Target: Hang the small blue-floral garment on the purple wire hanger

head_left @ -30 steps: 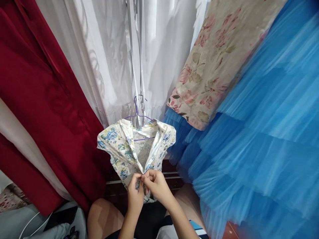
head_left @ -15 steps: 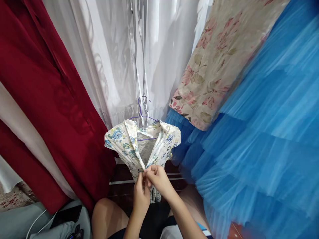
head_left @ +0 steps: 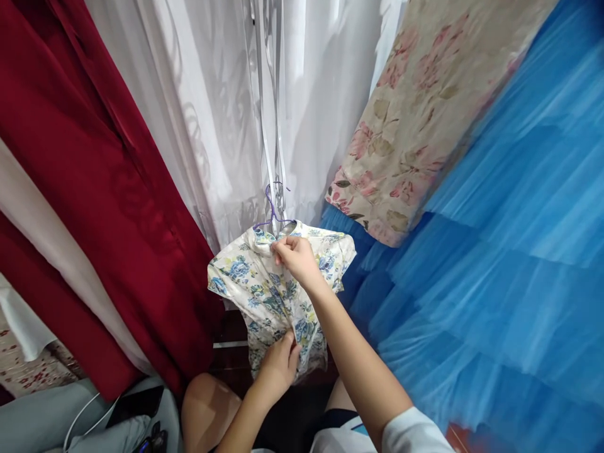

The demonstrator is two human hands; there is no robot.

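Note:
A white blouse (head_left: 255,286) with blue and yellow-green flowers hangs on a thin purple hanger (head_left: 272,204). At the top of its middle seam, just below the neckline, my right hand (head_left: 296,255) is pinched closed; any small fastener in its fingertips is hidden. Lower down, my left hand (head_left: 278,362) grips the blouse fabric beside the same seam, thumb and fingers together. Between my two hands the edges now lie together, and the neck shows only a small gap.
White curtains (head_left: 217,113) with hanging ribbons (head_left: 268,113) are behind the blouse. Red cloth (head_left: 141,207) hangs at left; a pink-flowered cloth (head_left: 391,163) and a tiered blue tulle skirt (head_left: 486,283) hang at right. A dark phone-like slab (head_left: 136,406) and a white cable (head_left: 78,418) lie lower left.
My right hand has moved up from beside my left hand to the neckline. The blouse's wide V opening has closed. My left hand stays low, gripping the fabric.

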